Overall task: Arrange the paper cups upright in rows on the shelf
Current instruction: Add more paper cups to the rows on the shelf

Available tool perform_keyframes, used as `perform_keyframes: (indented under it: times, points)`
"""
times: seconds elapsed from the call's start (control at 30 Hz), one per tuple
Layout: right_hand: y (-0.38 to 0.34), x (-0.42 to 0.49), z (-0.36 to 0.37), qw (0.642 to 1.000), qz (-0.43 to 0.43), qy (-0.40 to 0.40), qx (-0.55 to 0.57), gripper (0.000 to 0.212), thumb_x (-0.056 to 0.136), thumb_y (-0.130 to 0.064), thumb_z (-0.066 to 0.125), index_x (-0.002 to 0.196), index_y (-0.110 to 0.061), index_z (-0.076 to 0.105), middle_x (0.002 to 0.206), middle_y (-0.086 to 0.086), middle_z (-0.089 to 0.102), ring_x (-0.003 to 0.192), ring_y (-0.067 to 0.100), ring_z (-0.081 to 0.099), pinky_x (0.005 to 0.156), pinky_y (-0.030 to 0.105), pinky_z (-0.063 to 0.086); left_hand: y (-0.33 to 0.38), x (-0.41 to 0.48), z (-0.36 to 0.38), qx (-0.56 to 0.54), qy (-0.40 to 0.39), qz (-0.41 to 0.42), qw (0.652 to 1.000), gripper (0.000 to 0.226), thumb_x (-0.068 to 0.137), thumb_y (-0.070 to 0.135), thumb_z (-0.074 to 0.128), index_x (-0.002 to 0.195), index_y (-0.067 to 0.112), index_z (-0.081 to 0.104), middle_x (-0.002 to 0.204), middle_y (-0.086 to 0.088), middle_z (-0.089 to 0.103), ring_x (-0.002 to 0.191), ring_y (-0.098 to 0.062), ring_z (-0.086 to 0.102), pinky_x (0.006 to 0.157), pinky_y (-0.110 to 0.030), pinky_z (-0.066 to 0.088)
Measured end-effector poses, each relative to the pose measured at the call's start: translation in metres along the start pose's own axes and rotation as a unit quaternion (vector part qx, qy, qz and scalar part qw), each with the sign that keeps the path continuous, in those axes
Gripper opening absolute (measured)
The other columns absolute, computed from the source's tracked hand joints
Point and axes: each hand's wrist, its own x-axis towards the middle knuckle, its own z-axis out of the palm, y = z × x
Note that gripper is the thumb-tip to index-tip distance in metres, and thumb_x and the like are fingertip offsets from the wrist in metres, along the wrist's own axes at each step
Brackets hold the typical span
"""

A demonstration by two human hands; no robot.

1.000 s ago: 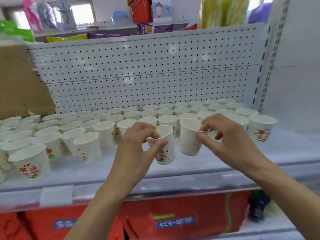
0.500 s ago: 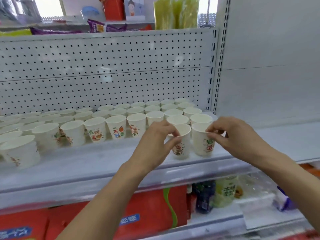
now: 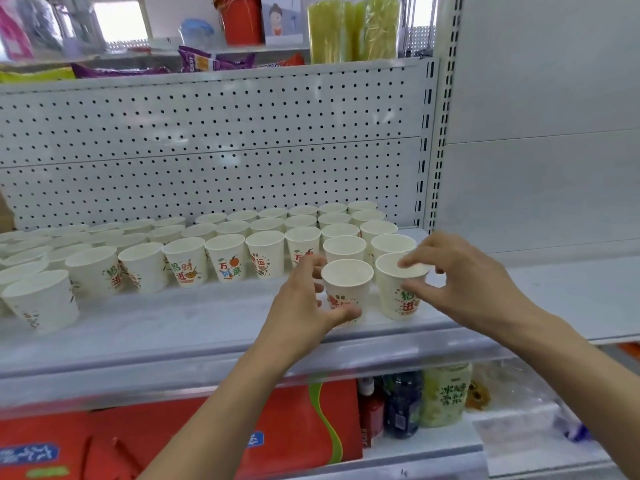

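Left cup (image 3: 347,289), right cup (image 3: 391,296) stood upright at shelf (image 3: 173,323) front, right end. Left hand (image 3: 301,306) shifted down from rim, curled round left cup. Right cup rim still pinched by right hand (image 3: 467,282).

White perforated metal pegboard back panel (image 3: 207,140) behind a pale grey metal shelf deck (image 3: 173,323); slotted grey upright post (image 3: 427,143) at its right edge, plain light-grey flat panel (image 3: 536,98) beyond that. Top ledge (image 3: 207,77) holds a red plastic bucket (image 3: 240,19), yellow-green wrapped packs (image 3: 353,29) and purple snack bags (image 3: 214,62), with a bright blown-out window (image 3: 117,20) behind. Lower tier: red printed cartons (image 3: 173,445) left, dark bottles (image 3: 401,407) and a pale green-labelled jar (image 3: 446,396) right.
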Motion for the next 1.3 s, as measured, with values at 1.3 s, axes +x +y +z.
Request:
perform_keyframes:
  times: [1.3]
  points:
    - [-0.194, 0.059, 0.11, 0.966, -0.179, -0.003, 0.188, 0.036, 0.085, -0.042, 0.059, 0.116, -0.023, 0.064, 0.121, -0.008, 0.056, 0.117, 0.013, 0.046, 0.099, 0.03, 0.038, -0.084, -0.074, -0.154, 0.095, 0.155, -0.006, 0.983, 0.055, 0.085, 0.04, 0.069, 0.133, 0.03, 0.044, 0.129, 0.015, 0.049, 0.12, 0.0, 0.045, 0.102, -0.028, 0.04]
